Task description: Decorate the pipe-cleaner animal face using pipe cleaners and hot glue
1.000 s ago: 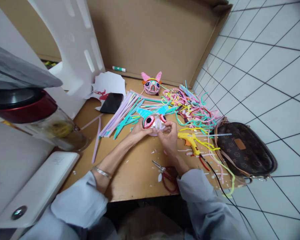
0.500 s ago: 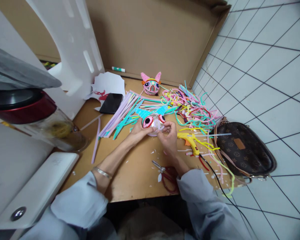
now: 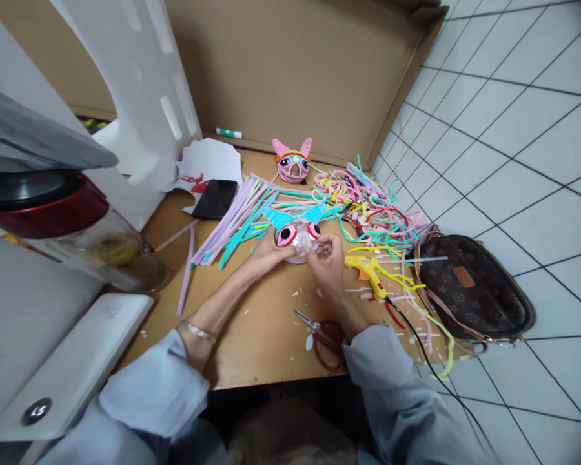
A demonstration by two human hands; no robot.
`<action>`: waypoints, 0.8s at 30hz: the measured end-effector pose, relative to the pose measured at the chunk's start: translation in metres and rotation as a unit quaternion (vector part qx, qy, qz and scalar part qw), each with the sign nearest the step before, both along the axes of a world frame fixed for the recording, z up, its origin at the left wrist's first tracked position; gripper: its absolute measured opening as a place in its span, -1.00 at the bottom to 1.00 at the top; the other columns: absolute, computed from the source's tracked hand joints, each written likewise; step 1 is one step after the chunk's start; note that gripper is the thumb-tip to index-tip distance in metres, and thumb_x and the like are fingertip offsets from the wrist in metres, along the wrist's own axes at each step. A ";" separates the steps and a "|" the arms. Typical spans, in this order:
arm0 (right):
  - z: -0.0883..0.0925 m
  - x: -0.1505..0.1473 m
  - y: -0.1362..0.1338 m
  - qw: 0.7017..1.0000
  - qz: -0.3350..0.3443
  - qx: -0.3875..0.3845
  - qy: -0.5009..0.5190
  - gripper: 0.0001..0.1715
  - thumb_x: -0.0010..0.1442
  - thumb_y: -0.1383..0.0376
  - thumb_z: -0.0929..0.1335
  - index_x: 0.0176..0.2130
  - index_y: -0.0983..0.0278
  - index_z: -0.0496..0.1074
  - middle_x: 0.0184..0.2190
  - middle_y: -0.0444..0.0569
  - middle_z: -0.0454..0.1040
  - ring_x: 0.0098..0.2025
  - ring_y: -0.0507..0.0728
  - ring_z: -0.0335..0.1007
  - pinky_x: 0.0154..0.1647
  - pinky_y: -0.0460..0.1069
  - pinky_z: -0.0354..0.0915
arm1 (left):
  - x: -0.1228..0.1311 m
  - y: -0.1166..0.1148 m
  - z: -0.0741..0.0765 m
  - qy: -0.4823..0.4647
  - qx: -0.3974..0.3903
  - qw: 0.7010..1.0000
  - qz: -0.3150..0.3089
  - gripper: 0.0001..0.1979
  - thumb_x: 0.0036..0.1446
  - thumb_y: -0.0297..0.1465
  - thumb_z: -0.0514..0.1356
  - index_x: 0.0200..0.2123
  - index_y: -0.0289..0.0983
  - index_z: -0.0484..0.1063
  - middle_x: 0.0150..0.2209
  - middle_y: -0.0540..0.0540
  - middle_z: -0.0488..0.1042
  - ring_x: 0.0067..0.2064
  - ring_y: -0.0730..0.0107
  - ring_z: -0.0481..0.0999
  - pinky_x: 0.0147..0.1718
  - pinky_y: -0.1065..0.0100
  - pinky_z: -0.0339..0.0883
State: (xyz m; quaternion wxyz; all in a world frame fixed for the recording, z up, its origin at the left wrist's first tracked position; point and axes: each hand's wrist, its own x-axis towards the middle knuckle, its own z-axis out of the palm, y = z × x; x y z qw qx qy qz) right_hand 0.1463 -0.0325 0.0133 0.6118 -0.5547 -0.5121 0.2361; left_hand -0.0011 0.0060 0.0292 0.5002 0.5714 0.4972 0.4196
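**Rounded, pale translucent animal head (image 3: pixel 299 236) with turquoise fuzzy ears, held over the middle of the brown tabletop (image 3: pixel 252 349)**

Eyes large and round: black centres, pink-and-red rims. Muzzle partly covered. Face turned up toward the front edge; ears point to the rear edge, splaying apart. Widest line, ear to ear, runs roughly parallel to the front edge. Left hand (image 3: pixel 270 252): fingers gripping its left side. Right hand (image 3: pixel 330 261): fingers closed on its lower right side. At the left edge, a clear cylindrical bottle (image 3: pixel 126 261) with a dark-red-and-black lid holds yellowish matter (image 3: pixel 116 249).
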 end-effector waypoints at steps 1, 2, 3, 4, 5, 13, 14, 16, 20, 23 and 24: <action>0.000 0.001 0.000 1.000 0.005 -0.002 0.000 -0.64 -0.05 0.18 0.41 -0.24 0.20 0.27 -0.34 -0.18 0.32 -0.38 0.02 0.23 -0.28 -0.01 0.26 | -0.001 0.001 0.000 0.002 0.000 1.000 -0.001 -0.37 -0.26 -0.23 0.34 -0.06 -0.27 0.33 -0.05 -0.14 0.49 0.02 0.02 0.46 0.09 0.09 0.31; 0.001 0.001 0.000 1.000 0.009 -0.004 0.000 -0.64 -0.05 0.17 0.41 -0.25 0.20 0.27 -0.34 -0.18 0.32 -0.38 0.02 0.23 -0.28 -0.02 0.26 | -0.001 0.001 0.001 0.004 0.002 1.000 -0.004 -0.38 -0.26 -0.23 0.34 -0.06 -0.27 0.33 -0.05 -0.14 0.49 0.02 0.02 0.46 0.09 0.09 0.31; 0.001 0.002 0.001 1.000 0.014 -0.006 -0.001 -0.65 -0.05 0.17 0.41 -0.26 0.20 0.28 -0.35 -0.18 0.32 -0.39 0.02 0.23 -0.28 -0.02 0.27 | -0.002 0.002 0.001 0.006 0.005 1.000 -0.008 -0.38 -0.27 -0.23 0.33 -0.06 -0.27 0.32 -0.04 -0.13 0.49 0.02 0.02 0.46 0.08 0.10 0.32; 0.001 0.003 0.001 1.000 0.017 -0.008 -0.002 -0.66 -0.05 0.16 0.41 -0.27 0.20 0.28 -0.35 -0.18 0.32 -0.39 0.02 0.23 -0.27 -0.02 0.27 | -0.003 0.002 0.002 0.011 0.009 1.000 -0.011 -0.39 -0.27 -0.24 0.32 -0.07 -0.27 0.32 -0.04 -0.13 0.49 0.02 0.02 0.46 0.07 0.10 0.33; 0.001 0.004 0.001 1.000 0.019 -0.011 -0.002 -0.68 -0.04 0.15 0.40 -0.28 0.21 0.29 -0.36 -0.18 0.33 -0.38 0.01 0.23 -0.26 -0.02 0.27 | -0.003 0.002 0.003 0.017 0.012 1.000 -0.015 -0.39 -0.27 -0.25 0.31 -0.07 -0.27 0.32 -0.04 -0.13 0.48 0.01 0.02 0.46 0.07 0.11 0.33; 0.000 0.006 0.002 0.999 0.022 -0.027 0.013 -0.73 -0.03 0.13 0.40 -0.34 0.22 0.36 -0.40 -0.17 0.35 -0.40 0.01 0.24 -0.27 -0.02 0.30 | -0.006 0.003 0.009 0.030 0.034 0.999 -0.029 -0.51 -0.27 -0.27 0.27 -0.19 -0.26 0.29 -0.08 -0.12 0.49 0.00 0.06 0.47 0.03 0.14 0.38; 0.000 0.006 0.002 0.999 0.021 -0.024 0.012 -0.74 -0.02 0.13 0.40 -0.35 0.22 0.36 -0.40 -0.17 0.36 -0.41 0.01 0.25 -0.27 -0.02 0.30 | -0.006 0.003 0.008 0.026 0.039 0.998 -0.030 -0.52 -0.27 -0.28 0.27 -0.20 -0.25 0.29 -0.09 -0.11 0.49 0.00 0.07 0.47 0.02 0.15 0.38; 0.001 0.006 0.001 1.000 0.016 -0.013 -0.002 -0.77 -0.01 0.15 0.40 -0.36 0.22 0.37 -0.40 -0.16 0.37 -0.41 0.02 0.28 -0.27 -0.01 0.32 | -0.006 0.005 0.005 0.022 0.044 0.998 -0.031 -0.53 -0.28 -0.28 0.26 -0.21 -0.25 0.29 -0.11 -0.10 0.49 -0.01 0.09 0.46 0.00 0.16 0.39; 0.004 0.007 -0.001 0.997 0.005 0.032 -0.075 -0.86 0.04 0.21 0.39 -0.37 0.23 0.41 -0.38 -0.12 0.40 -0.40 0.03 0.34 -0.27 0.00 0.36 | -0.008 0.007 -0.001 0.037 0.034 0.998 -0.025 -0.52 -0.27 -0.24 0.28 -0.21 -0.26 0.28 -0.18 -0.07 0.46 -0.11 0.14 0.45 -0.05 0.16 0.38; 0.006 0.008 -0.003 0.991 0.004 0.057 -0.119 -0.92 0.09 0.25 0.38 -0.40 0.22 0.43 -0.40 -0.11 0.42 -0.40 0.04 0.36 -0.29 -0.01 0.39 | -0.009 0.008 -0.003 0.049 0.032 0.998 -0.024 -0.51 -0.26 -0.22 0.28 -0.21 -0.26 0.29 -0.21 -0.06 0.44 -0.14 0.16 0.44 -0.08 0.16 0.38; 0.006 0.008 -0.003 0.991 0.005 0.059 -0.122 -0.92 0.09 0.25 0.38 -0.40 0.21 0.43 -0.40 -0.11 0.42 -0.40 0.04 0.37 -0.30 -0.01 0.40 | -0.009 0.007 -0.003 0.050 0.033 0.998 -0.024 -0.50 -0.26 -0.22 0.28 -0.20 -0.26 0.29 -0.20 -0.06 0.44 -0.14 0.16 0.44 -0.08 0.16 0.38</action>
